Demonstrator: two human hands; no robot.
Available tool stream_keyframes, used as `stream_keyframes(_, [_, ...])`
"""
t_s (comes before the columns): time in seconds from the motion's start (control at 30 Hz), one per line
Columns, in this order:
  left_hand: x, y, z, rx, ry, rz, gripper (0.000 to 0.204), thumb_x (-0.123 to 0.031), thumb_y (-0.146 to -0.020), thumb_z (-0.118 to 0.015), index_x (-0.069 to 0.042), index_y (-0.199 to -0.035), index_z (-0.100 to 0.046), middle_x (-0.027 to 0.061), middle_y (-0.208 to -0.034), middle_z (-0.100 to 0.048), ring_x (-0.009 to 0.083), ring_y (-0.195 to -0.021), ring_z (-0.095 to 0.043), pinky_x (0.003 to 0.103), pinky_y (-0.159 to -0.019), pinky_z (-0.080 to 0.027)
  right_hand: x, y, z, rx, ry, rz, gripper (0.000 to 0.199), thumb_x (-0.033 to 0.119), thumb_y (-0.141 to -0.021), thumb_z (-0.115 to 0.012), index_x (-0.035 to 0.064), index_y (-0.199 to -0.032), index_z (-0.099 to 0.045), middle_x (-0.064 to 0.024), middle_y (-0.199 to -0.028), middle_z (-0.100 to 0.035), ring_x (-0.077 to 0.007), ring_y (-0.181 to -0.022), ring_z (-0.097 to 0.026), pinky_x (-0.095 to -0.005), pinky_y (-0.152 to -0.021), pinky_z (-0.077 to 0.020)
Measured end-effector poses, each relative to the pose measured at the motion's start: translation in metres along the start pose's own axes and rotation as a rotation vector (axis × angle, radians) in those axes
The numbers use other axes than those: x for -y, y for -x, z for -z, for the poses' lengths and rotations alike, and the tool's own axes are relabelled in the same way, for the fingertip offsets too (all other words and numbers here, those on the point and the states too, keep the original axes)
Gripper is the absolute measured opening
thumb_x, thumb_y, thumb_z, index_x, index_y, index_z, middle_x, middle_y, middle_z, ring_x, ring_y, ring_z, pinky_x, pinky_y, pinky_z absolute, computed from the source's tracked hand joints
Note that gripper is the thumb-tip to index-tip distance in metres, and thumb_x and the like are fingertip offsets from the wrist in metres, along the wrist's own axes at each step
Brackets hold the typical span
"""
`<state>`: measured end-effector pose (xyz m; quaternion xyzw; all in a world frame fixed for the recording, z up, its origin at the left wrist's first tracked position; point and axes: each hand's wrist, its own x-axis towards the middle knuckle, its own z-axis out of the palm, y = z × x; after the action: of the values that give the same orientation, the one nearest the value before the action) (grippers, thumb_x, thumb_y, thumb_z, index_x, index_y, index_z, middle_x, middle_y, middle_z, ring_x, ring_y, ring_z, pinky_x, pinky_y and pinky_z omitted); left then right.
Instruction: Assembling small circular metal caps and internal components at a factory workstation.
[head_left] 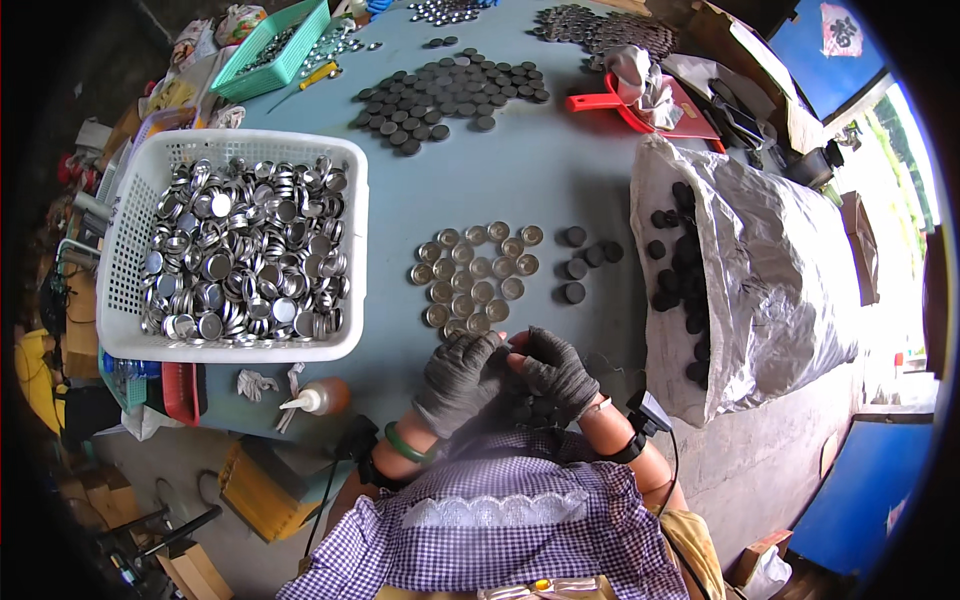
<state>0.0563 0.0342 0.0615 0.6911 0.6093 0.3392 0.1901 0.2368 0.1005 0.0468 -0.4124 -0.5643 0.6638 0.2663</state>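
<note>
Both of my hands wear dark grey gloves with bare fingertips and meet at the table's near edge. My left hand (460,378) has its fingers curled in, and so does my right hand (556,374); whatever is between them is hidden. Several black pieces (532,410) lie under and between my wrists. Just beyond my fingertips stands a cluster of small round metal cups (481,268), their hollow sides up. Right of these are several black round caps (575,268), apart from my hands.
At left, a white basket (355,250) holds many metal caps. A white sack (770,270) at right spills black caps. Dark discs (455,92) spread farther back, near a red dustpan (690,112). A squeeze bottle (325,397) lies near the front edge. A green basket (310,30) sits far left.
</note>
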Motion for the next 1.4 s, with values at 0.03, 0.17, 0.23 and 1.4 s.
stream_keyframes(0.03, [-0.003, 0.000, 0.000, -0.058, 0.031, -0.030, 0.053, -0.009, -0.067, -0.078, -0.005, -0.117, -0.059, 0.0134, -0.107, -0.065, 0.0340, -0.099, -0.062, 0.043, -0.085, -0.051, 0.005, 0.001, 0.000, 0.088, -0.190, -0.141, 0.028, 0.013, -0.089, -0.066, 0.0026, -0.114, -0.060, -0.0021, -0.090, -0.062, -0.0076, -0.074, -0.054, -0.0259, -0.063, -0.0464])
stream_keyframes(0.17, [-0.009, 0.005, 0.005, -0.121, 0.287, 0.030, 0.056, -0.005, -0.070, -0.080, -0.002, -0.122, -0.056, 0.0140, -0.108, -0.068, 0.0281, -0.098, -0.067, 0.037, -0.086, -0.053, -0.007, -0.004, 0.011, 0.376, -0.593, -0.360, 0.029, 0.019, -0.092, -0.064, 0.0026, -0.115, -0.058, -0.0028, -0.097, -0.063, -0.0104, -0.089, -0.056, -0.0282, -0.079, -0.0487])
stream_keyframes(0.23, [-0.008, 0.009, 0.003, -0.109, 0.501, 0.091, 0.057, -0.002, -0.073, -0.079, -0.001, -0.125, -0.055, 0.0147, -0.112, -0.068, 0.0224, -0.101, -0.067, 0.034, -0.089, -0.053, -0.007, -0.003, 0.010, 0.405, -0.700, -0.389, 0.030, 0.019, -0.093, -0.063, 0.0023, -0.117, -0.058, -0.0028, -0.098, -0.063, -0.0105, -0.090, -0.057, -0.0280, -0.079, -0.0486])
stream_keyframes(1.4, [0.037, 0.033, 0.015, -0.418, 0.274, 0.255, 0.044, 0.005, -0.078, -0.071, 0.000, -0.119, -0.057, 0.0108, -0.107, -0.067, 0.0159, -0.086, -0.060, 0.029, -0.079, -0.051, -0.013, -0.122, 0.038, -0.161, 1.223, 0.315, 0.034, 0.019, -0.079, -0.069, 0.0075, -0.109, -0.059, -0.0149, -0.109, -0.058, -0.0360, -0.105, -0.054, -0.0474, -0.089, -0.0467])
